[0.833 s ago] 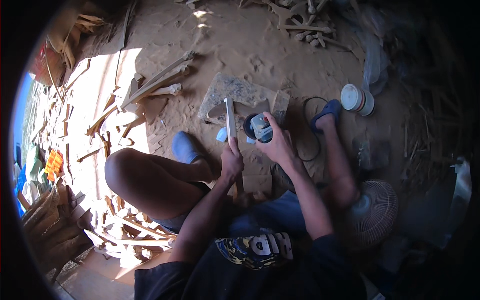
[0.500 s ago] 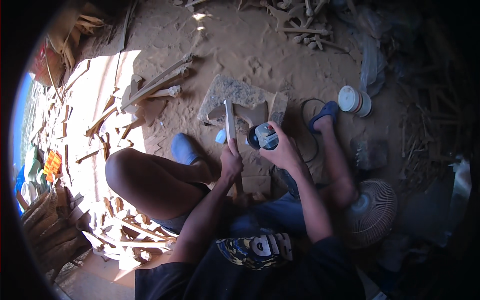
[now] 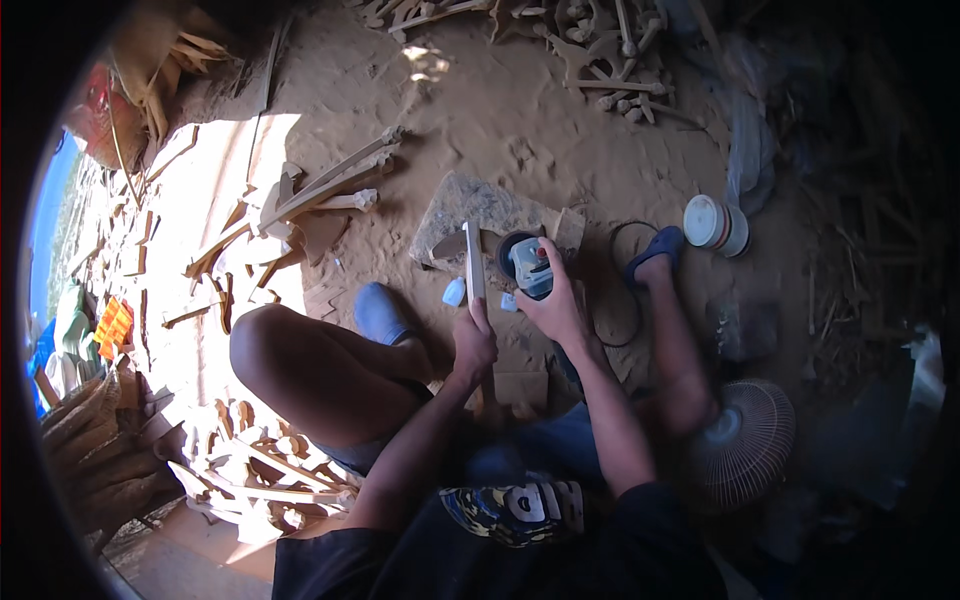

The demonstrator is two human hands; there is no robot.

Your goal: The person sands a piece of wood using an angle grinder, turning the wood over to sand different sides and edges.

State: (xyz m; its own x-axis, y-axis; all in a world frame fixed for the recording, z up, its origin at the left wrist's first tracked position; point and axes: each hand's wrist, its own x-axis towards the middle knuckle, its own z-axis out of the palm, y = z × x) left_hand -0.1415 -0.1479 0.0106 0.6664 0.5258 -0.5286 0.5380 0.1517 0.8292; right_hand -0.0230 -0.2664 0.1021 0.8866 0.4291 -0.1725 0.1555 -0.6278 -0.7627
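Note:
My left hand (image 3: 475, 340) is closed around a long, narrow piece of pale wood (image 3: 474, 265), which stands out away from me with its lower end running back toward my lap. In my right hand (image 3: 558, 308) is an angle grinder (image 3: 530, 268), gripped around its body. The dark round disc (image 3: 507, 246) of the grinder sits just right of the wood; whether they touch, I cannot tell. Beyond both lies a rough stone block (image 3: 455, 195), with a curved brown wooden piece (image 3: 449, 247) on it, partly hidden behind the wood and grinder.
Carved wooden parts (image 3: 318, 192) lie in a pile at left, others (image 3: 620, 75) at the far right. A white tub (image 3: 708, 222) stands beyond my right foot. A round fan (image 3: 748, 440) is beside my right knee. A dark cable (image 3: 612, 330) loops near the grinder.
The grinder has moved away from me and closer to the wood, its disc showing more. My left hand keeps its hold on the wood. The whole view has shifted slightly.

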